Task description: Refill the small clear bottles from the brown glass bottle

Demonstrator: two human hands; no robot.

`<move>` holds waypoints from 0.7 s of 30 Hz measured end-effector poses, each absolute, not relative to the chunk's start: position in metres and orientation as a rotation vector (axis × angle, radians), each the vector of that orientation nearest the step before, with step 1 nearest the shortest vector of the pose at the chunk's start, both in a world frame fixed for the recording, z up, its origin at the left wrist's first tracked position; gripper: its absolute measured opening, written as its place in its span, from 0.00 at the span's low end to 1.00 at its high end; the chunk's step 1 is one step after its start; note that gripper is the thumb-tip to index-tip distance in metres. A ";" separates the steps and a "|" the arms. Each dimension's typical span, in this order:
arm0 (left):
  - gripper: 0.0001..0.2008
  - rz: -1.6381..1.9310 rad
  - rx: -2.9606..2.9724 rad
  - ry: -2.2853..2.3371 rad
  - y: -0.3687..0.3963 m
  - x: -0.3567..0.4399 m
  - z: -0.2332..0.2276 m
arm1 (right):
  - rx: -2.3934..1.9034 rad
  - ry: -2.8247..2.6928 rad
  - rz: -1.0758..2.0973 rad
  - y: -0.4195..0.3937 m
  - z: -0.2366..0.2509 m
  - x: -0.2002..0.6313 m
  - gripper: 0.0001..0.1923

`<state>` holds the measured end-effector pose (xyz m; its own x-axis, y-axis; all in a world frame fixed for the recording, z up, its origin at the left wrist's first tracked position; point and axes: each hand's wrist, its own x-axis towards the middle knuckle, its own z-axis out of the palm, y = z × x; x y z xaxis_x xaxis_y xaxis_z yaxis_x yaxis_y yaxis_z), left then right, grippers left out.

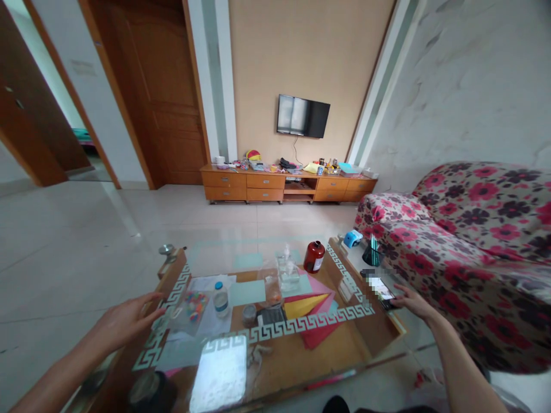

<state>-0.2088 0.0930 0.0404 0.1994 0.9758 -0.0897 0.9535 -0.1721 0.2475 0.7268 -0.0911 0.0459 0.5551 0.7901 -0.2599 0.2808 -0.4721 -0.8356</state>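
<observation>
My left hand [131,321] rests at the left edge of the glass coffee table [301,358], its fingers stretched out and holding nothing. Close to it, a clear bag of colourful balls [196,306] and a small bottle with a blue cap [221,300] are on the table. At the right edge, my right hand [412,301] has its fingers apart, with the tips against the near end of a phone [380,290]. The phone lies flat with a lit, blurred screen. Beyond it stands a black mesh pen holder [372,255] with pens.
A dark red bottle [314,257] and a clear pump bottle [287,272] stand toward the table's far side. A dark round lid [152,391] is at the near left corner. On the right is a floral sofa [447,246]; a low TV cabinet [264,188] lines the far wall.
</observation>
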 end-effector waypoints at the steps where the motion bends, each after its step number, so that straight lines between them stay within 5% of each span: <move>1: 0.35 0.109 2.257 1.817 0.098 -0.208 0.038 | -2.027 -0.867 0.836 -0.090 0.046 0.725 0.40; 7: 0.35 0.057 2.390 1.749 0.109 -0.210 0.017 | -2.064 -0.962 0.818 -0.088 0.051 0.723 0.39; 13: 0.35 0.071 2.380 1.763 0.110 -0.210 0.004 | -2.234 -1.060 0.458 -0.087 0.053 0.716 0.34; 21: 0.37 -0.034 2.383 1.791 0.118 -0.214 -0.011 | -2.208 -0.989 0.643 -0.088 0.052 0.720 0.36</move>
